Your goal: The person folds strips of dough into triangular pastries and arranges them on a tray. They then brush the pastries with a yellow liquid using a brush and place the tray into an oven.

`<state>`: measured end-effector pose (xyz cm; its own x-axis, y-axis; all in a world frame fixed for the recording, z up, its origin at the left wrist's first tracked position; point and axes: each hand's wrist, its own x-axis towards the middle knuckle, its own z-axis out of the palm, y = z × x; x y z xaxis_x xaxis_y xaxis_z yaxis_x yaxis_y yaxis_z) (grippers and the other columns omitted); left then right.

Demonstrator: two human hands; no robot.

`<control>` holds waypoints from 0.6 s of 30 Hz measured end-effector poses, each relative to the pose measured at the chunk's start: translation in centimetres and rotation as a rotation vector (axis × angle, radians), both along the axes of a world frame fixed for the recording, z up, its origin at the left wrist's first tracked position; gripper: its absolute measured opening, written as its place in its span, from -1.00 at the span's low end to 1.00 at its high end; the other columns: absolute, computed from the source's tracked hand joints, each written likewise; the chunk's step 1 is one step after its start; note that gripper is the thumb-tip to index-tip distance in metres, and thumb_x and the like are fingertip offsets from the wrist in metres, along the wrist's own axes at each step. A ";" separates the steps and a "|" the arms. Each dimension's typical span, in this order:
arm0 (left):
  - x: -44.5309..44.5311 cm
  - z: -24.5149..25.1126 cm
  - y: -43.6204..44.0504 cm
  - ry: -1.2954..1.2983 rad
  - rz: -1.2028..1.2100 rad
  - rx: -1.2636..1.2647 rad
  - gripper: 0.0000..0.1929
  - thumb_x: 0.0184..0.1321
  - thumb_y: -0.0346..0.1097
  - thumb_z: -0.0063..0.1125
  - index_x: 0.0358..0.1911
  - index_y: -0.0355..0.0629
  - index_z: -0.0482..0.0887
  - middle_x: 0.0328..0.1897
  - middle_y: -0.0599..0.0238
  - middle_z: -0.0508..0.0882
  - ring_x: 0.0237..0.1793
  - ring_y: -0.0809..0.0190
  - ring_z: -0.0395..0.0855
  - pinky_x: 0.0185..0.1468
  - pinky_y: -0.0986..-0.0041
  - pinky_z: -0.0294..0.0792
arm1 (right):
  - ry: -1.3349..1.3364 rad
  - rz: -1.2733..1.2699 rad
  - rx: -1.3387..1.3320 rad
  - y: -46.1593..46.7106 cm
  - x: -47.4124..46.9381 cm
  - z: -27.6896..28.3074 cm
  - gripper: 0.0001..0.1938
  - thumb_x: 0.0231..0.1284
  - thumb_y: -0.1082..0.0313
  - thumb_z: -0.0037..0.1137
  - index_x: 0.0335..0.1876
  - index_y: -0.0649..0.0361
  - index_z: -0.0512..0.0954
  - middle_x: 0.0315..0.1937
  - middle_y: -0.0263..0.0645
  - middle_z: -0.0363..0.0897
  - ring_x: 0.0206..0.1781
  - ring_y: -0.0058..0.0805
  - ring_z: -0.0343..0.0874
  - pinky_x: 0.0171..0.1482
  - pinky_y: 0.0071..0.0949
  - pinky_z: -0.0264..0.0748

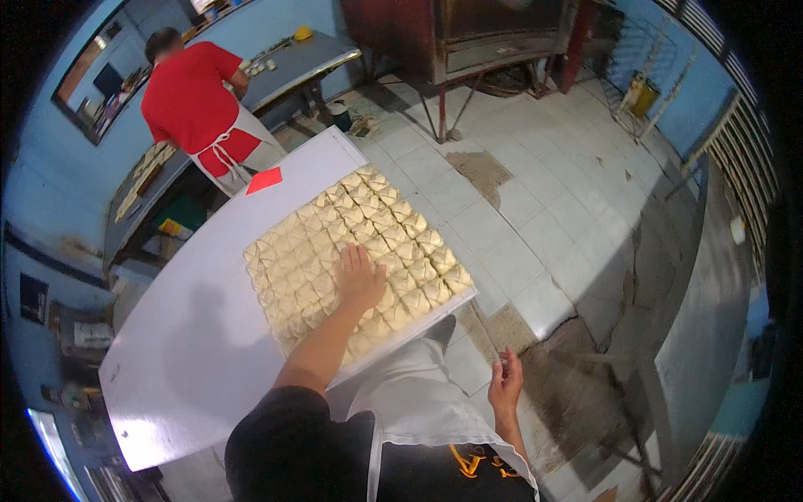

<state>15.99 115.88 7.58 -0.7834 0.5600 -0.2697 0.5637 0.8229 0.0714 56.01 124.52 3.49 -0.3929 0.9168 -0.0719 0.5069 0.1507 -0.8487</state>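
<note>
Many folded raw dough pieces [401, 235] lie packed edge to edge in a rectangular block. They sit near the right edge of a white table [207, 326]. My left hand [361, 279] rests palm down on the middle of the block, its thumb spread from the fingers. The dough under that palm is hidden. Away from the table, my right hand [507, 383] hangs over the floor with fingers loosely bent, and nothing is seen in it. A white apron [408, 395] covers my front.
A red card [265, 181] lies at the table's far edge. Beyond it a person in a red shirt [188, 94] stands by a dark bench [295, 66], back towards me. A large rusty metal oven-like unit [489, 37] stands on legs. The tiled floor [514, 207] has broken patches.
</note>
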 end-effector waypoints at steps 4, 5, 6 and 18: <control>-2.3 0.9 -0.7 -0.274 0.047 0.169 -0.23 0.54 0.16 -0.50 0.59 -0.28 -0.19 0.72 0.01 -0.29 0.69 -0.01 -0.43 0.66 0.08 -0.46 | 0.127 0.234 0.133 5.3 -3.3 0.7 -0.59 0.43 0.42 0.07 0.34 0.22 0.43 0.04 -0.17 0.56 -0.22 -0.51 0.58 -0.19 -0.54 0.55; -3.5 0.8 -0.6 -0.345 0.087 0.295 -0.23 0.53 0.16 -0.50 0.58 -0.29 -0.21 0.72 0.01 -0.28 0.69 -0.01 -0.43 0.66 0.09 -0.45 | 0.117 0.275 0.127 7.1 -4.0 1.0 -0.59 0.43 0.42 0.08 0.35 0.22 0.43 0.03 -0.17 0.56 -0.22 -0.50 0.59 -0.19 -0.54 0.55; -4.5 0.6 0.0 0.019 0.025 0.164 -0.21 0.53 0.16 -0.48 0.58 -0.29 -0.25 0.72 0.01 -0.29 0.69 -0.01 -0.41 0.67 0.11 -0.45 | 0.104 0.317 0.118 8.8 -4.9 1.2 -0.59 0.43 0.42 0.08 0.35 0.21 0.42 0.03 -0.16 0.56 -0.22 -0.49 0.59 -0.19 -0.53 0.55; -7.0 1.1 -1.1 -0.067 0.296 0.160 -0.31 0.55 0.01 -0.34 0.57 -0.31 -0.08 0.67 -0.13 -0.02 0.66 -0.13 -0.16 0.63 -0.03 -0.29 | -0.110 0.938 0.508 18.9 -20.2 7.7 -0.35 0.24 0.36 0.26 0.42 0.36 0.28 0.43 0.16 0.26 0.48 0.17 0.22 0.49 -0.02 0.19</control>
